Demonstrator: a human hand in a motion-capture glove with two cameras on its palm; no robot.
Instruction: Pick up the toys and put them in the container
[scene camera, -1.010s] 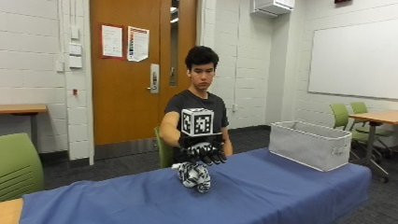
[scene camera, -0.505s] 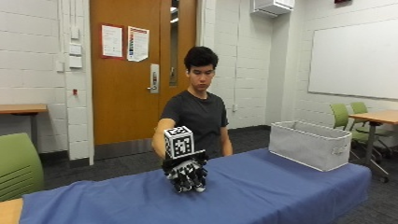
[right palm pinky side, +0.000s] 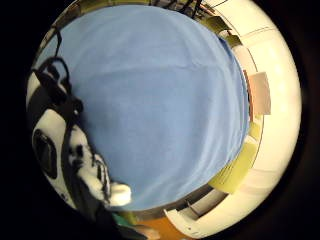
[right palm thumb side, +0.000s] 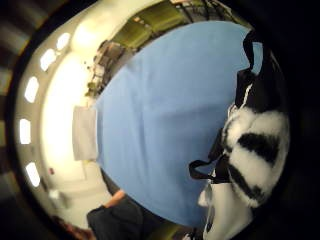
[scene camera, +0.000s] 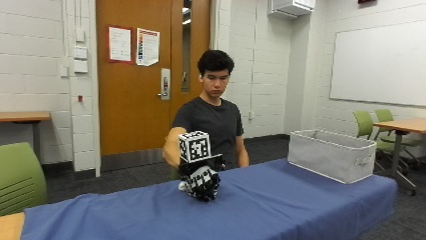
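A person sits behind a table with a blue cloth (scene camera: 279, 205). Their gloved right hand (scene camera: 200, 172) is low over the middle of the table, its fingers curled round a black-and-white plush toy (scene camera: 204, 186). The same furry striped toy (right palm thumb side: 252, 160) sits close against the palm in the thumb side view, and in the little finger side view the toy (right palm pinky side: 92, 172) shows beside the glove's straps. A grey fabric container (scene camera: 331, 155) stands open-topped at the table's right end, well away from the hand. I cannot tell whether the toy touches the cloth.
Blue cloth (right palm pinky side: 165, 105) fills both palm views with no other toy on it. Green chairs (scene camera: 373, 125) and a second table stand behind the container. Another green chair (scene camera: 16, 175) is at the table's left end.
The hand has shifted a little to the left and lower with the toy in it, and it has turned at the wrist. The container has not moved.
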